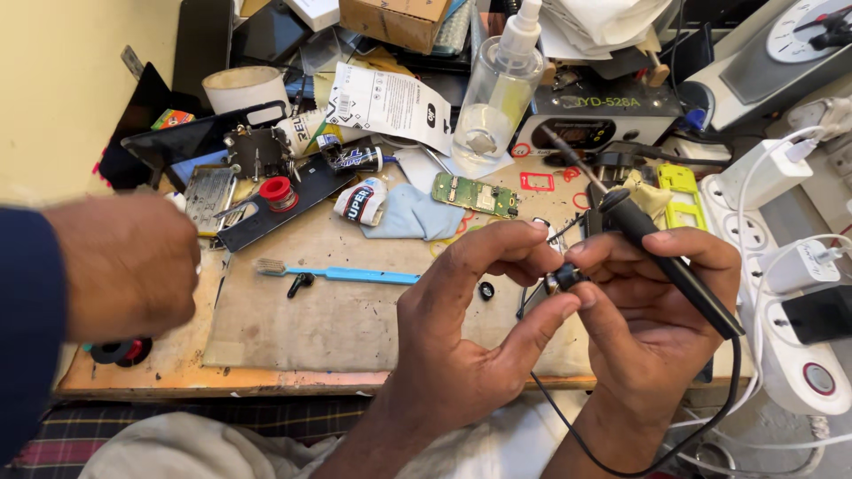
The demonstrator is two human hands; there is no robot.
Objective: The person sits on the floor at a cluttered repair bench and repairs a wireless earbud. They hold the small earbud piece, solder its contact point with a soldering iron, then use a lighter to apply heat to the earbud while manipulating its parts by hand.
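Note:
My left hand (470,328) pinches a small black and silver part (564,279) between thumb and forefinger, over the worn work mat (311,319). My right hand (657,310) touches the same part with its fingertips and grips a black soldering iron (674,266). The iron's metal tip (555,142) points up and to the left, away from the part. Its black cord (737,372) loops down under my right wrist.
Another person's hand (124,266), in a dark blue sleeve, hovers blurred at the left. On the bench lie a blue toothbrush (342,275), a green circuit board (475,193), a red solder spool (280,191) and a spray bottle (497,89). A white power strip (790,293) with chargers runs along the right.

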